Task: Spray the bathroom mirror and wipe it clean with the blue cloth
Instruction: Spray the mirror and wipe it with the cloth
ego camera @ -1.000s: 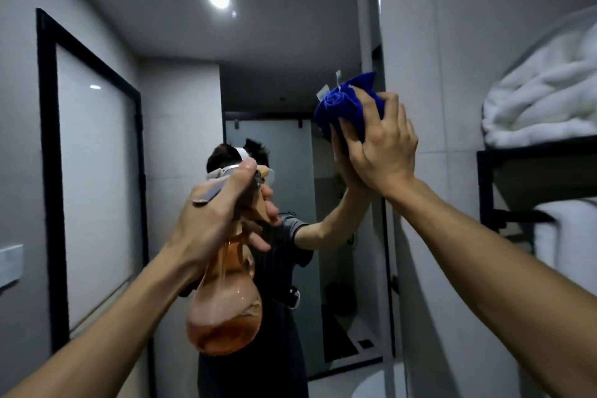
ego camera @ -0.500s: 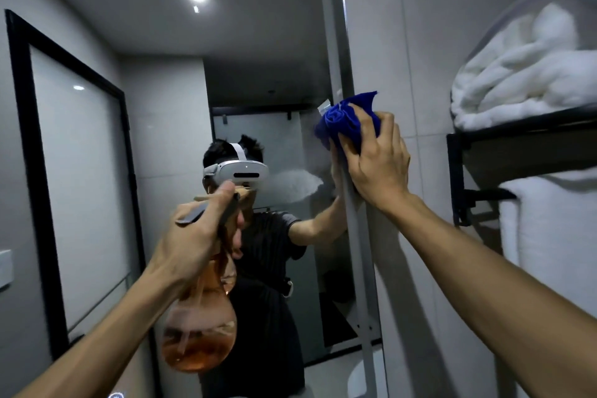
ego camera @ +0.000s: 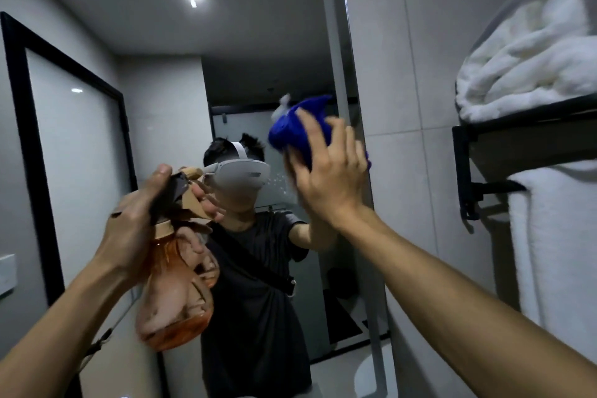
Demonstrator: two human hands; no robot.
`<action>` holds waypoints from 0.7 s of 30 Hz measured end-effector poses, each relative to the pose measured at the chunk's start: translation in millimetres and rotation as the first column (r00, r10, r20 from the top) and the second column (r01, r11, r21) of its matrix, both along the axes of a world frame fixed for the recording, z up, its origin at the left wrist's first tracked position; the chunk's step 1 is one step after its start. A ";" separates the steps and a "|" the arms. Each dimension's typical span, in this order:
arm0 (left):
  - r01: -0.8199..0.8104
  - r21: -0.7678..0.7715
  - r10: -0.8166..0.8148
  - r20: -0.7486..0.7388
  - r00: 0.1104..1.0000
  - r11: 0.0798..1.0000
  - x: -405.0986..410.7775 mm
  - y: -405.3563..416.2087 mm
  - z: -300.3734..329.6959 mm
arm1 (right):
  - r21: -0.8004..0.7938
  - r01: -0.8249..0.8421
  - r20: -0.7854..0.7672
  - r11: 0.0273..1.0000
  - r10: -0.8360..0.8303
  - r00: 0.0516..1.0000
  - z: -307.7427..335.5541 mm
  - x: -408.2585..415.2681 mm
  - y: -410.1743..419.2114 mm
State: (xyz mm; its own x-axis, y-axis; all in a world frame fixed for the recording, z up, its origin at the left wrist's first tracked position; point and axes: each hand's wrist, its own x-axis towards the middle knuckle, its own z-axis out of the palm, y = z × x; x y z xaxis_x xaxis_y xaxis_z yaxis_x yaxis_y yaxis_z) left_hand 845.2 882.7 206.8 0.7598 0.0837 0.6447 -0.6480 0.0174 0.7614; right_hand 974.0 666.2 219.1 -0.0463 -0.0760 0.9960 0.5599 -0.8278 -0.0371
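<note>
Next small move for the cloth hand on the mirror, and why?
Probably sweep the blue cloth down-left over the spray droplets beaded on the mirror. The right hand already presses the cloth to the glass just above them, and the left hand holds the spray bottle clear.

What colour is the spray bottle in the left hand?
The spray bottle is see-through orange-amber with a tan collar, seen in the head view.

text: none legible | bottle (ego camera: 174,294): no readable label | cloth (ego camera: 300,132) tag: blurred | headset in mirror (ego camera: 245,176): no readable mark
</note>
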 end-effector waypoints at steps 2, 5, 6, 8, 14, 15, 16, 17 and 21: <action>0.017 -0.028 -0.017 0.006 1.000 0.999 1.2 4.7 -3.5 | -0.214 0.022 0.099 0.977 0.000 0.995 -42.2 1.4 -0.9; 0.033 -0.019 -0.033 0.017 0.999 0.999 2.7 9.5 -7.5 | -0.454 0.078 0.168 0.887 -0.001 0.986 -106.4 9.8 -27.9; 0.037 -0.016 -0.037 0.018 0.999 0.999 3.3 10.1 -8.1 | -0.472 0.086 0.165 0.877 -0.008 0.986 -119.5 12.5 -40.4; 0.050 -0.015 -0.049 0.023 0.999 0.999 3.3 9.7 -8.1 | -0.452 0.087 0.147 0.888 -0.022 0.989 -124.2 18.1 -61.5; 0.018 -0.005 -0.017 0.054 0.998 1.000 7.7 8.8 -8.8 | 0.011 0.061 0.025 0.998 -0.061 0.998 -7.2 25.2 -72.5; 0.017 -0.003 -0.017 0.058 0.998 1.000 8.7 9.3 -9.1 | 0.091 0.062 -0.004 0.994 -0.062 0.998 18.1 23.3 -66.7; 0.016 -0.002 -0.016 0.060 0.998 1.000 9.3 9.6 -9.1 | 0.140 0.065 -0.027 0.988 -0.062 0.998 41.1 20.5 -58.0; 0.015 -0.001 -0.015 0.058 0.998 1.000 10.0 10.6 -9.0 | 0.161 0.067 -0.041 0.985 -0.061 0.997 58.8 16.2 -46.6; 0.037 -0.004 -0.037 0.052 0.998 0.999 11.6 13.6 -10.1 | 0.057 0.024 0.022 0.998 -0.025 0.999 60.0 -0.6 9.1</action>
